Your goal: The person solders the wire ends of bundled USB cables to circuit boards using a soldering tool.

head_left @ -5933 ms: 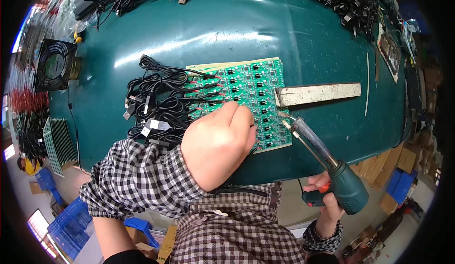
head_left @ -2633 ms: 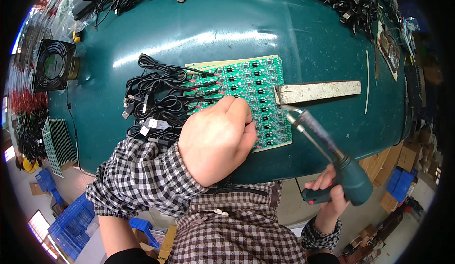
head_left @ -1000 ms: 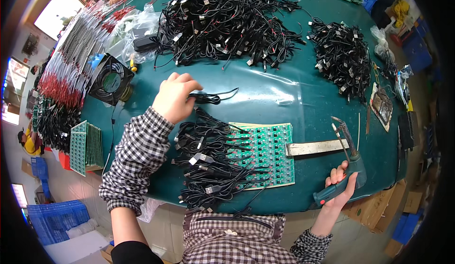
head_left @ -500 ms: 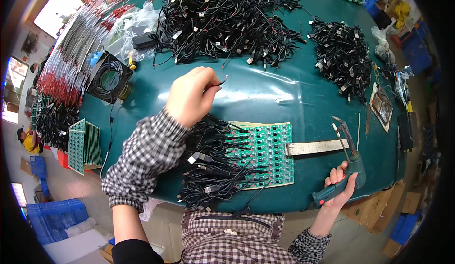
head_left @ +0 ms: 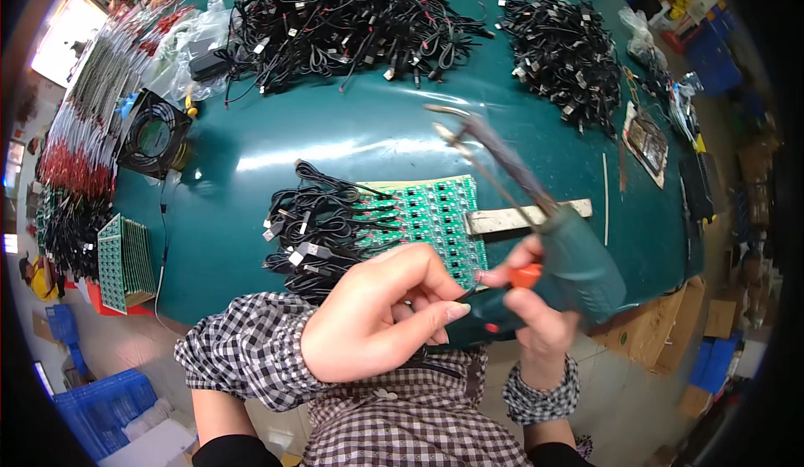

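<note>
My left hand is closed in a pinch on the end of a thin black cable, close to the fingers of my right hand. Whether those fingers touch the wire tip is too blurred to tell. My right hand is wrapped round a green soldering gun with an orange trigger, its metal tip pointing up and to the left. Behind both hands lies a panel of small green circuit boards. Black USB cables are attached along its left side, partly hidden by my left hand.
A large heap of black cables lies at the back, with a smaller pile to its right. A flat metal strip rests against the panel. At left stand a fan and stacked boards. Boxes sit below the table edge.
My left hand has come down and toward me with the cable end. My right hand has brought the soldering gun up and left, beside it. The view has shifted.
</note>
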A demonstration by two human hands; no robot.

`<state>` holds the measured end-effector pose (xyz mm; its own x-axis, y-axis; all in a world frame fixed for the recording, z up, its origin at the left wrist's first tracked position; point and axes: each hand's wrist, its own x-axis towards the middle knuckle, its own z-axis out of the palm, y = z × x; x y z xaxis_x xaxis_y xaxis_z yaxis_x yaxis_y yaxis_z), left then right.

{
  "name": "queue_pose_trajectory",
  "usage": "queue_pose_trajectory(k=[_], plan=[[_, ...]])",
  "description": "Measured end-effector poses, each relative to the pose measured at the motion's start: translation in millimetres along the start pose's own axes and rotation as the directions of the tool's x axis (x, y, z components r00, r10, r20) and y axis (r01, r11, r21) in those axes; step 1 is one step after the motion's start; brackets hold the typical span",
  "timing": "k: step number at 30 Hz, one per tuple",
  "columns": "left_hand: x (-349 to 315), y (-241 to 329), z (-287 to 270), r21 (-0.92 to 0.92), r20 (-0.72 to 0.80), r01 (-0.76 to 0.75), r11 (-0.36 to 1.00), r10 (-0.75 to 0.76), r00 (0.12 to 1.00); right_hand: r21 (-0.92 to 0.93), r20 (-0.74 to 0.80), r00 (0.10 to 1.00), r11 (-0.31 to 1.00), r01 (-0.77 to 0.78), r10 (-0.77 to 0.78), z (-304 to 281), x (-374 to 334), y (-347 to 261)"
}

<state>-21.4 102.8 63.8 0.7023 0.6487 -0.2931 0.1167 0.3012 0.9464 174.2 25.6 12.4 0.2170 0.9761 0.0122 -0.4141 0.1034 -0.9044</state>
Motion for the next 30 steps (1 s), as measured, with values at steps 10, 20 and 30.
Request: queue_pose_trajectory(k=[10, 20, 30], plan=[[5.8, -23.3, 18.7, 0.017, -0.031, -0.035, 0.999, 0.035, 0.999, 0.037, -0.03, 0.996, 0.996, -0.084, 0.085, 4.3, 3.2, 4.2], [10.6, -42.3, 31.5, 0.479, -0.258, -0.278, 0.832, 0.436, 0.862, -0.147, -0.104, 0.992, 0.986, -0.085, 0.07, 10.6, 3.7, 4.6], [11.2, -38.4, 27.1, 0.364, -0.238, -0.284, 0.887, 0.384, 0.892, -0.332, -0.159, 0.987, 0.939, -0.091, 0.04, 13.5, -19.7, 4.4]])
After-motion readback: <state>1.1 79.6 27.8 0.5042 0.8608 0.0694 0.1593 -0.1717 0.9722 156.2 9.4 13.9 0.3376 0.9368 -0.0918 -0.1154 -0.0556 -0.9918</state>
